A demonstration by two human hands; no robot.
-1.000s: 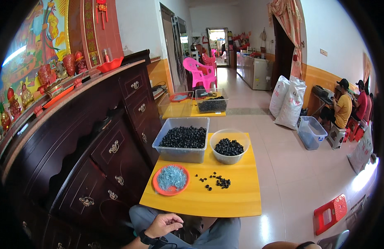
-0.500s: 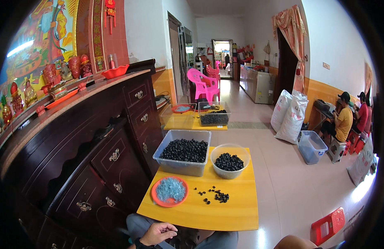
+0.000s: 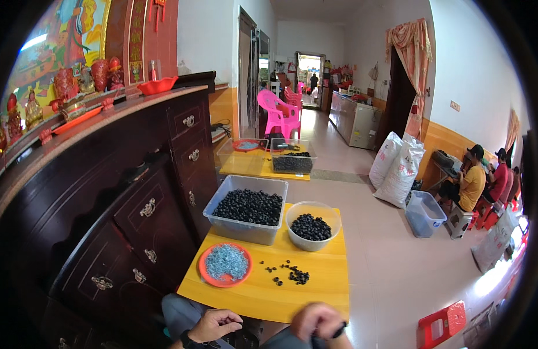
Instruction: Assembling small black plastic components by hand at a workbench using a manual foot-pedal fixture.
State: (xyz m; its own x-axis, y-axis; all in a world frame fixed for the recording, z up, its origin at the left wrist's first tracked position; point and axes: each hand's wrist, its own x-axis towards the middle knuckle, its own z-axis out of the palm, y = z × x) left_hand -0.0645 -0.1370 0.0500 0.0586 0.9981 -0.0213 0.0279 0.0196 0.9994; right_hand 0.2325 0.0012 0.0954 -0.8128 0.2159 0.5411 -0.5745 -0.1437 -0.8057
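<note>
Scattered on the yellow worktop beside the orange-red plate, the small black bead-like pieces look light, hard and apt to roll, best pinched sideways, though whether the curled left hand or blurred right hand grips anything, I cannot tell.

I see the left hand and blurred right hand near a yellow table bearing black beads.

Home interior, dark cabinet, shelf figurines, draped curtain
</note>
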